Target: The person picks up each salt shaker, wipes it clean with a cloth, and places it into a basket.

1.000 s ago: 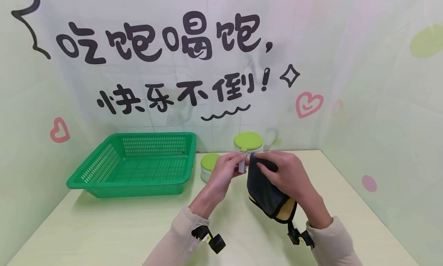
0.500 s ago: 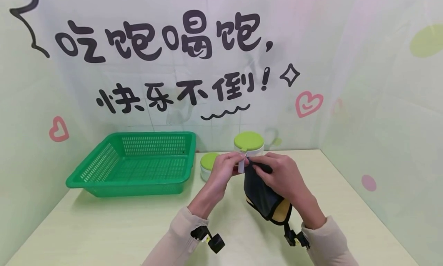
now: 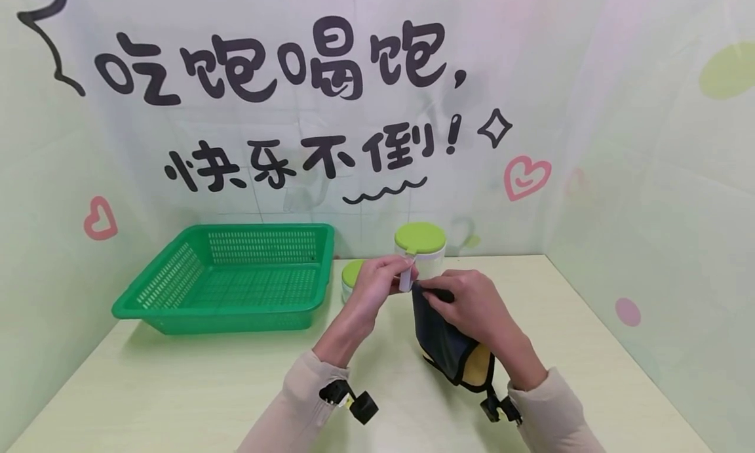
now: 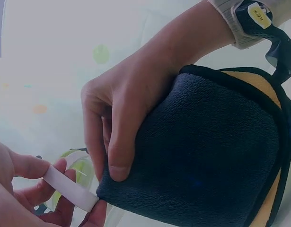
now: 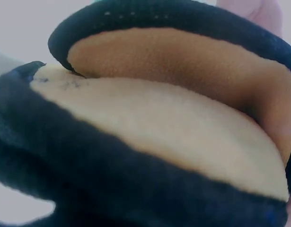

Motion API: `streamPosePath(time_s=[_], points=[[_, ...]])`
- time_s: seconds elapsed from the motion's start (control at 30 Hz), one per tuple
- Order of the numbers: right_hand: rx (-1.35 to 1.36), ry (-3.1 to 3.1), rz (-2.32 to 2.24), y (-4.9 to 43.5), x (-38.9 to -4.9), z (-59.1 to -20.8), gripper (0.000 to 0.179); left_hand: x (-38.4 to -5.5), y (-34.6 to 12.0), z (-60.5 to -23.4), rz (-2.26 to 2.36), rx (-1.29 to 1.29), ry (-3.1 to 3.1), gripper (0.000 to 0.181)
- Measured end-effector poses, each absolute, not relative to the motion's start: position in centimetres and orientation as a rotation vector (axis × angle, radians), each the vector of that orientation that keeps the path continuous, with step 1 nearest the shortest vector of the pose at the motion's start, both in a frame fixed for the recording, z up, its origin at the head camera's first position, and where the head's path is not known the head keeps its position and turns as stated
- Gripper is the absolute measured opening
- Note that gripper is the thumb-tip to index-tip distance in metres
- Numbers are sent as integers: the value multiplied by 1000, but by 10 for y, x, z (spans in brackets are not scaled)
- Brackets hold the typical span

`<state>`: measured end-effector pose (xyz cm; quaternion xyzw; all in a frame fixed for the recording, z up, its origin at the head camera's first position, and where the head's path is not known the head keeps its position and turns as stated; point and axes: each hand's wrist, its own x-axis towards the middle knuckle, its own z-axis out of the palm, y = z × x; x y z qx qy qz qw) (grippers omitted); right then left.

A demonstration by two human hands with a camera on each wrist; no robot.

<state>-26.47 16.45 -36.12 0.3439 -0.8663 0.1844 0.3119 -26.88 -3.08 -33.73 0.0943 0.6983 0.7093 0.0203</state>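
Pinching fuzzy dark cloth (image 4: pixel 207 146) with the right hand (image 3: pixel 472 305), a flat white strip (image 4: pixel 71 189) with the left hand (image 3: pixel 376 284).

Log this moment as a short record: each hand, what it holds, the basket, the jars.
Left hand: pinches a white strip
Right hand: grips a dark cloth item near one corner
Tan lining: visible inside the cloth item
Green basket: on the table, left of both hands
Larger jar: green lid, behind the hands
Smaller jar: green lid, partly hidden by the left hand
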Motion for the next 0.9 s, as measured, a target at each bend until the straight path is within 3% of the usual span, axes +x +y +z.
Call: streamPosePath(time_s=[0.9], points=[[768, -2089, 444, 166, -256, -348, 21, -267, -28, -337, 2172, 308, 2180, 28]])
